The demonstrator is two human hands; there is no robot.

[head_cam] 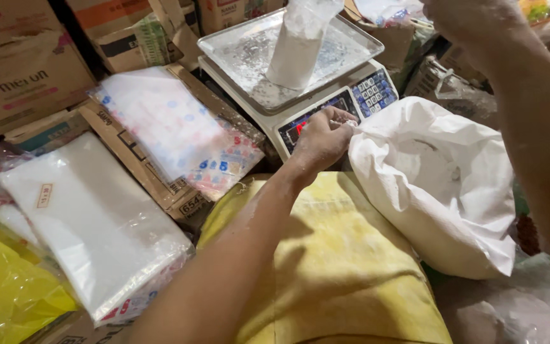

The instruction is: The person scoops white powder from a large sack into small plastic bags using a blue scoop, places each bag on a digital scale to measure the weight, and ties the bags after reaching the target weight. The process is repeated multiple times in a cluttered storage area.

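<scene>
right hand [472, 16] cut off at top edge, sack [434, 185] contents hidden

Pretty clearly a shop stockroom: cardboard cartons [20, 76] are stacked all around, plastic bag packs [97, 223] are piled up, and a weighing scale [300, 83] is set out.

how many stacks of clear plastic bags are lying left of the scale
2: one patterned stack of plastic bags beside the scale, one plain stack of plastic bags nearer, lower left. More may lie hidden beneath.
</scene>
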